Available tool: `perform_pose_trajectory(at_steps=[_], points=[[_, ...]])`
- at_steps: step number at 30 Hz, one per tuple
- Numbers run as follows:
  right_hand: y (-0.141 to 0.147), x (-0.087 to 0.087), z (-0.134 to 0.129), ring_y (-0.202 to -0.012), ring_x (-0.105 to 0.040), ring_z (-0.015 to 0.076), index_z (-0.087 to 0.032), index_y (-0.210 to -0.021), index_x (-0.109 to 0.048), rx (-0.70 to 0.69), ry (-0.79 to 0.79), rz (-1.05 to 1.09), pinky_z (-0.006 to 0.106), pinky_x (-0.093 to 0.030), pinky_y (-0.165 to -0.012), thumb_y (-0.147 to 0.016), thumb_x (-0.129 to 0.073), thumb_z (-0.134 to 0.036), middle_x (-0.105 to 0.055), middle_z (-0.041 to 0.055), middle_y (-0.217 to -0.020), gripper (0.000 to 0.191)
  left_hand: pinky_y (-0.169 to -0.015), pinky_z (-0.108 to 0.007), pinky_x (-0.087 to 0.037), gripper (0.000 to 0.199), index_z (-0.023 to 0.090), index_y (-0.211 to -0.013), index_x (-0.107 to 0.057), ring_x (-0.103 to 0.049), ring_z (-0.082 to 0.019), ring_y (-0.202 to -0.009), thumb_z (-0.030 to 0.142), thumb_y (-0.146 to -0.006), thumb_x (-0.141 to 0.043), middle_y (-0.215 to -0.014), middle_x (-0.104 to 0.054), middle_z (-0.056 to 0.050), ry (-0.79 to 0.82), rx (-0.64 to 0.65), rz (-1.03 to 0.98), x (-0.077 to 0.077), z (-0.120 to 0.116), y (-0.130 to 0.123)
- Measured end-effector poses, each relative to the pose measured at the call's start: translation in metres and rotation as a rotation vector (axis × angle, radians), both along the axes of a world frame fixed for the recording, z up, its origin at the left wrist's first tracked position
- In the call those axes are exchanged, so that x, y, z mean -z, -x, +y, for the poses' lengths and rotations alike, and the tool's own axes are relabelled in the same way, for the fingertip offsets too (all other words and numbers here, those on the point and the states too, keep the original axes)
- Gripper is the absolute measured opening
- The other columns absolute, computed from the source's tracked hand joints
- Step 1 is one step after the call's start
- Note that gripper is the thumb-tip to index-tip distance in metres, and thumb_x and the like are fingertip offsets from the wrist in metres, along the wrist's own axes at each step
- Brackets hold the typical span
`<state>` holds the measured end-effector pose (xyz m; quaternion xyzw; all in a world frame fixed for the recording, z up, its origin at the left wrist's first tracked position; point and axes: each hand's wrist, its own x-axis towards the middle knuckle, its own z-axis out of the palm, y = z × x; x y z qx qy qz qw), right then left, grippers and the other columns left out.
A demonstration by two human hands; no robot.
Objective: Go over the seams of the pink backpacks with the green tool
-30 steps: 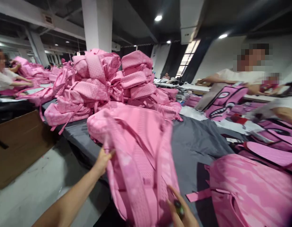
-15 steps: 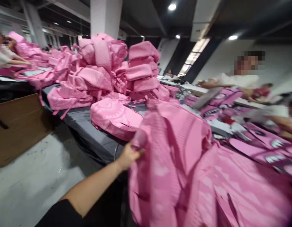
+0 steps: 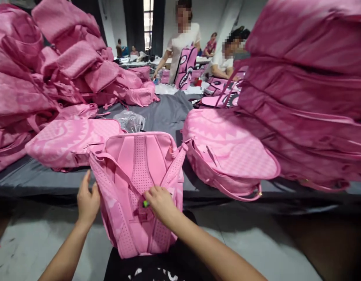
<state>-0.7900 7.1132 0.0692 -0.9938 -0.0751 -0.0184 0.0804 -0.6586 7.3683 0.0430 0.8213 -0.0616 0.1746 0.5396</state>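
A pink backpack (image 3: 140, 164) stands upright against my lap, its padded back panel and perforated shoulder straps facing me. My left hand (image 3: 88, 201) is at its left side, close to the left shoulder strap (image 3: 110, 195), with thumb and fingers apart. Over the lower back panel, my right hand (image 3: 161, 205) has its fingers curled around a small object with a bright green tip (image 3: 145, 203); most of that object is hidden. Whether the right hand also grips the strap beneath it, I cannot tell.
On the dark-covered table (image 3: 165, 113), a pink backpack (image 3: 78, 134) lies left and another (image 3: 227, 144) right. A heap of backpacks (image 3: 75, 58) rises at left, a tall stack (image 3: 309, 97) at right. Clear plastic (image 3: 129, 121) lies between. Co-workers (image 3: 183, 43) handle shark-mouth bags beyond.
The view has swung right, bringing the tall stack into sight. The gripped pink backpack now stands upright before me. My left hand has let go of it, and my right hand has come into view.
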Motion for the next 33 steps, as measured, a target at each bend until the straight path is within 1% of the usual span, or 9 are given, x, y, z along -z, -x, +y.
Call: perform_pose_trajectory(at_steps=[3, 5, 7, 10, 12, 16, 23, 28, 33], points=[[-0.009, 0.006, -0.021, -0.084, -0.062, 0.0230, -0.012, -0.095, -0.064, 0.210, 0.002, 0.075, 0.030, -0.047, -0.066, -0.090, -0.049, -0.005, -0.068, 0.0115, -0.083, 0.017, -0.118, -0.051, -0.026, 0.057, 0.024, -0.143, -0.046, -0.041, -0.028, -0.138, 0.011, -0.087, -0.053, -0.145, -0.051, -0.012, -0.430, 0.103, -0.584, -0.045, -0.048, 0.015], [-0.002, 0.013, -0.031, -0.089, -0.062, 0.0229, -0.013, -0.103, -0.062, 0.267, -0.018, 0.093, 0.029, -0.046, -0.065, -0.089, -0.049, -0.004, -0.068, 0.0114, -0.092, 0.021, -0.106, -0.044, -0.040, 0.054, 0.023, -0.139, -0.049, -0.053, -0.025, -0.124, 0.006, -0.088, -0.047, -0.130, -0.061, -0.011, -0.684, 0.553, -0.740, -0.064, -0.105, 0.015], [0.006, 0.019, -0.037, -0.095, -0.062, 0.0223, -0.016, -0.107, -0.061, 0.282, -0.048, 0.106, 0.029, -0.045, -0.067, -0.090, -0.050, -0.007, -0.067, 0.0098, -0.102, 0.022, -0.103, -0.044, -0.040, 0.041, 0.019, -0.129, -0.056, -0.052, -0.027, -0.125, 0.010, -0.090, -0.049, -0.130, -0.061, -0.012, -0.945, 0.870, -0.801, -0.069, -0.169, 0.003], [0.017, 0.029, -0.050, -0.095, -0.064, 0.0220, -0.017, -0.110, -0.060, 0.363, -0.099, 0.115, 0.029, -0.045, -0.068, -0.094, -0.049, -0.013, -0.066, 0.0090, -0.102, 0.020, -0.101, -0.047, -0.037, 0.028, 0.011, -0.110, -0.064, -0.055, -0.032, -0.116, 0.030, -0.089, -0.062, -0.117, -0.066, -0.016, -1.210, 1.012, -0.798, -0.061, -0.244, -0.022], [0.021, 0.039, -0.061, -0.092, -0.065, 0.0212, -0.016, -0.115, -0.059, 0.446, -0.150, 0.109, 0.028, -0.045, -0.066, -0.095, -0.050, -0.017, -0.067, 0.0082, -0.100, 0.022, -0.091, -0.044, -0.040, 0.035, 0.012, -0.096, -0.066, -0.060, -0.029, -0.097, 0.044, -0.081, -0.072, -0.096, -0.069, -0.013, -1.290, 1.070, -0.776, -0.056, -0.267, -0.036], [0.023, 0.062, -0.078, -0.084, -0.066, 0.0188, -0.019, -0.137, -0.050, 0.502, -0.243, 0.074, 0.027, -0.044, -0.062, -0.096, -0.053, -0.022, -0.067, 0.0056, -0.097, 0.042, -0.080, -0.038, -0.038, 0.034, 0.017, -0.084, -0.066, -0.059, -0.024, -0.084, 0.047, -0.075, -0.078, -0.084, -0.068, -0.007, -1.377, 1.172, -0.747, -0.063, -0.269, -0.049], [0.023, 0.087, -0.076, -0.069, -0.064, 0.0152, -0.025, -0.151, -0.037, 0.473, -0.225, -0.009, 0.024, -0.041, -0.053, -0.092, -0.054, -0.018, -0.063, 0.0025, -0.087, 0.062, -0.096, -0.047, -0.033, 0.044, 0.019, -0.079, -0.064, -0.051, -0.024, -0.085, 0.063, -0.086, -0.058, -0.078, -0.064, -0.004, -1.384, 1.212, -0.899, -0.092, -0.259, -0.068], [0.031, 0.101, -0.073, -0.064, -0.061, 0.0139, -0.031, -0.153, -0.032, 0.471, -0.263, -0.062, 0.023, -0.039, -0.049, -0.086, -0.054, -0.010, -0.060, -0.0020, -0.080, 0.074, -0.097, -0.043, -0.036, 0.018, 0.020, -0.088, -0.061, -0.053, -0.020, -0.087, 0.029, -0.098, -0.050, -0.089, -0.066, -0.003, -1.363, 1.181, -0.930, -0.094, -0.241, -0.051], [0.037, 0.113, -0.068, -0.063, -0.061, 0.0148, -0.030, -0.151, -0.036, 0.434, -0.297, -0.133, 0.024, -0.036, -0.045, -0.082, -0.049, -0.006, -0.059, -0.0019, -0.078, 0.074, -0.100, -0.039, -0.037, 0.018, 0.021, -0.096, -0.063, -0.055, -0.018, -0.092, 0.011, -0.095, -0.047, -0.098, -0.068, -0.002, -1.256, 1.163, -1.037, -0.084, -0.217, -0.040]])
